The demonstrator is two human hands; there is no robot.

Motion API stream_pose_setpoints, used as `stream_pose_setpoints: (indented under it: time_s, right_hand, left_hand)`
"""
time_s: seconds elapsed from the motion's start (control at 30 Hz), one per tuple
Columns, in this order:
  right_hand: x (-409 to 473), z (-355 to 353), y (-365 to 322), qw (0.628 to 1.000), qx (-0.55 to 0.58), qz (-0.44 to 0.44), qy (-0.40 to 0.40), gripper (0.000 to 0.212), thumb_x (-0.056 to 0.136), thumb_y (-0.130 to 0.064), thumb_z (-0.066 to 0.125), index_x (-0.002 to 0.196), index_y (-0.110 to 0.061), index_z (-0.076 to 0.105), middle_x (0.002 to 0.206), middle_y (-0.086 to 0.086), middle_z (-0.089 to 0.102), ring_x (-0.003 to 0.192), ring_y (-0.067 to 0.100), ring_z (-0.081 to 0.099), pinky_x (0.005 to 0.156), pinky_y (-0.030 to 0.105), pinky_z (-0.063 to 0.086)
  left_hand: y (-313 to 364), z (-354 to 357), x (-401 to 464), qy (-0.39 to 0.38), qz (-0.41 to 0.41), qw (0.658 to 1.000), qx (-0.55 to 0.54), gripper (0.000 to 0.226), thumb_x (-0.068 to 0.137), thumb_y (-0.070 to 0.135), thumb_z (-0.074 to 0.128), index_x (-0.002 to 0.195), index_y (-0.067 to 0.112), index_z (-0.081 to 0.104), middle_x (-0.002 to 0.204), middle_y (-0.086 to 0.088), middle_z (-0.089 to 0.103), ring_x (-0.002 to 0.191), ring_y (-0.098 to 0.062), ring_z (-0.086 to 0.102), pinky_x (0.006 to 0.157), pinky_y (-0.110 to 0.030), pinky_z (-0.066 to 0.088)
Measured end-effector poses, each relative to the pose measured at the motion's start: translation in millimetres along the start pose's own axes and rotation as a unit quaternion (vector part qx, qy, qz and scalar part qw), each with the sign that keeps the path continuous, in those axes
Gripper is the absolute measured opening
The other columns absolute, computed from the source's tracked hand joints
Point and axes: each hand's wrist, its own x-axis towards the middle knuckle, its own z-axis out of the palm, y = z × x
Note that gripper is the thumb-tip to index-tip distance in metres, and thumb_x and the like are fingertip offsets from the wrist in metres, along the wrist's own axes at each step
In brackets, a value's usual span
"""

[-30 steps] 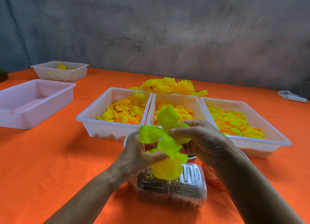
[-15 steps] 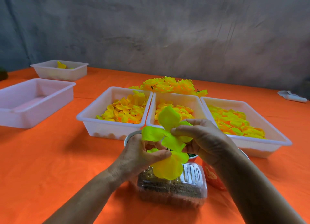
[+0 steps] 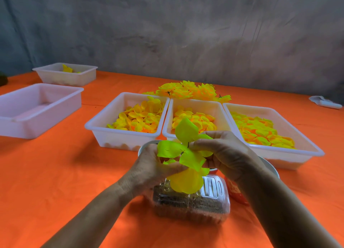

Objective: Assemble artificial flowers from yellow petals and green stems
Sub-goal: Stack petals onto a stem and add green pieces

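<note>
Both hands hold one yellow-green petal cluster (image 3: 186, 153) above the table's near middle. My left hand (image 3: 149, 167) grips it from below and to the left. My right hand (image 3: 223, 153) pinches the petals at the centre from the right, where a thin dark stem tip (image 3: 188, 144) pokes through. Most of the stem is hidden behind the petals and fingers. Three white trays of loose yellow petals (image 3: 137, 119) (image 3: 195, 117) (image 3: 260, 132) stand side by side behind my hands. A heap of finished yellow flowers (image 3: 188, 90) lies behind the trays.
A clear plastic box (image 3: 193, 201) with brown contents sits under my hands, a red packet (image 3: 235, 191) to its right. Round bowls (image 3: 270, 166) are partly hidden by my hands. Two white trays (image 3: 37, 108) (image 3: 67, 76) stand at the left. A white object (image 3: 324, 102) lies far right.
The petals have shifted slightly in my fingers, and the dark stem tip now shows at the cluster's centre. Both hands stay in about the same place.
</note>
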Motion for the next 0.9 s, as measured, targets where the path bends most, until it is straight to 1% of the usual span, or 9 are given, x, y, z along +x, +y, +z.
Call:
stream_pose_setpoints:
  time_s: [0.23, 0.33, 0.4, 0.47, 0.57, 0.67, 0.73, 0.8, 0.9]
  right_hand:
    - [-2.1, 2.6, -1.5, 1.0, 0.009, 0.024, 0.003, 0.007, 0.077, 0.001, 0.066, 0.082, -0.002, 0.065, 0.088, 0.025, 0.065, 0.086, 0.038, 0.059, 0.092, 0.058, 0.043]
    - [-1.7, 2.1, -1.3, 1.0, 0.009, 0.024, -0.008, 0.007, 0.077, 0.0, 0.067, 0.08, -0.005, 0.064, 0.082, 0.021, 0.065, 0.076, 0.032, 0.061, 0.071, 0.04, 0.051]
    - [-1.8, 1.3, -0.2, 1.0, 0.012, 0.024, -0.009, 0.01, 0.077, 0.0, 0.067, 0.074, -0.008, 0.063, 0.068, 0.013, 0.066, 0.056, 0.022, 0.061, 0.049, 0.024, 0.047]
    - [-3.3, 1.1, 0.7, 0.999, 0.02, 0.029, -0.004, 0.013, 0.077, 0.001, 0.067, 0.071, -0.009, 0.062, 0.058, 0.007, 0.065, 0.044, 0.013, 0.058, 0.038, 0.017, 0.043]
    - [-5.2, 1.3, 2.6, 0.999, 0.029, 0.034, 0.0, 0.015, 0.077, 0.001, 0.067, 0.07, -0.01, 0.063, 0.054, 0.004, 0.064, 0.04, 0.01, 0.057, 0.036, 0.016, 0.042]
    - [-6.6, 2.9, 5.2, 0.999, 0.02, 0.027, 0.012, 0.013, 0.078, 0.001, 0.068, 0.071, -0.01, 0.063, 0.052, 0.002, 0.064, 0.039, 0.009, 0.056, 0.036, 0.016, 0.041]
    - [-7.7, 3.7, 6.0, 0.999, 0.009, 0.025, 0.024, 0.014, 0.077, 0.0, 0.068, 0.07, -0.011, 0.063, 0.05, 0.001, 0.063, 0.039, 0.008, 0.055, 0.036, 0.016, 0.041]
    - [-8.5, 4.4, 6.0, 0.999, 0.0, 0.026, 0.034, 0.015, 0.077, 0.0, 0.07, 0.069, -0.011, 0.063, 0.05, 0.001, 0.063, 0.038, 0.008, 0.055, 0.036, 0.016, 0.041]
    - [-10.2, 4.7, 5.1, 0.999, -0.013, 0.029, 0.036, 0.011, 0.077, -0.002, 0.071, 0.073, -0.011, 0.065, 0.053, 0.002, 0.064, 0.04, 0.008, 0.056, 0.037, 0.017, 0.042]
  left_hand:
    - [8.7, -5.2, -2.4, -0.034, -0.042, 0.996, -0.074, 0.027, 0.062, 0.003, 0.081, 0.085, 0.012, 0.072, 0.079, 0.005, 0.073, 0.074, -0.005, 0.066, 0.067, -0.02, 0.053]
    - [10.6, -6.7, -2.7, -0.031, -0.053, 0.996, -0.059, 0.026, 0.069, -0.008, 0.071, 0.085, 0.012, 0.071, 0.075, 0.007, 0.072, 0.07, -0.003, 0.065, 0.066, -0.018, 0.053]
    - [11.3, -9.6, -3.3, -0.034, -0.058, 0.996, -0.062, 0.027, 0.073, -0.012, 0.066, 0.091, 0.008, 0.07, 0.075, 0.006, 0.072, 0.07, -0.003, 0.065, 0.065, -0.017, 0.052]
    - [12.8, -14.6, -3.8, -0.025, -0.059, 0.995, -0.073, 0.03, 0.074, -0.013, 0.063, 0.098, 0.004, 0.069, 0.079, 0.001, 0.074, 0.074, -0.007, 0.067, 0.067, -0.018, 0.053]
    - [16.7, -22.6, -2.5, 0.022, -0.066, 0.994, -0.09, 0.022, 0.081, -0.011, 0.054, 0.091, -0.002, 0.071, 0.083, -0.011, 0.073, 0.078, -0.016, 0.067, 0.071, -0.024, 0.054]
    - [21.6, -29.4, 1.0, 0.086, -0.093, 0.986, -0.112, 0.038, 0.088, -0.005, 0.037, 0.081, 0.007, 0.072, 0.078, -0.012, 0.071, 0.074, -0.02, 0.059, 0.071, -0.028, 0.047]
    - [26.6, -29.9, 1.4, 0.098, -0.104, 0.983, -0.114, 0.034, 0.092, 0.025, 0.046, 0.077, 0.011, 0.073, 0.07, -0.006, 0.068, 0.063, -0.014, 0.055, 0.062, -0.023, 0.044]
    - [31.0, -27.1, -0.6, 0.098, -0.109, 0.985, -0.091, 0.039, 0.072, 0.051, 0.061, 0.074, 0.014, 0.073, 0.065, -0.003, 0.066, 0.053, -0.009, 0.052, 0.053, -0.018, 0.043]
    - [32.8, -17.9, -2.7, 0.097, -0.084, 0.991, -0.028, 0.037, 0.056, 0.048, 0.072, 0.073, 0.016, 0.07, 0.061, 0.005, 0.066, 0.051, -0.002, 0.053, 0.052, -0.011, 0.043]
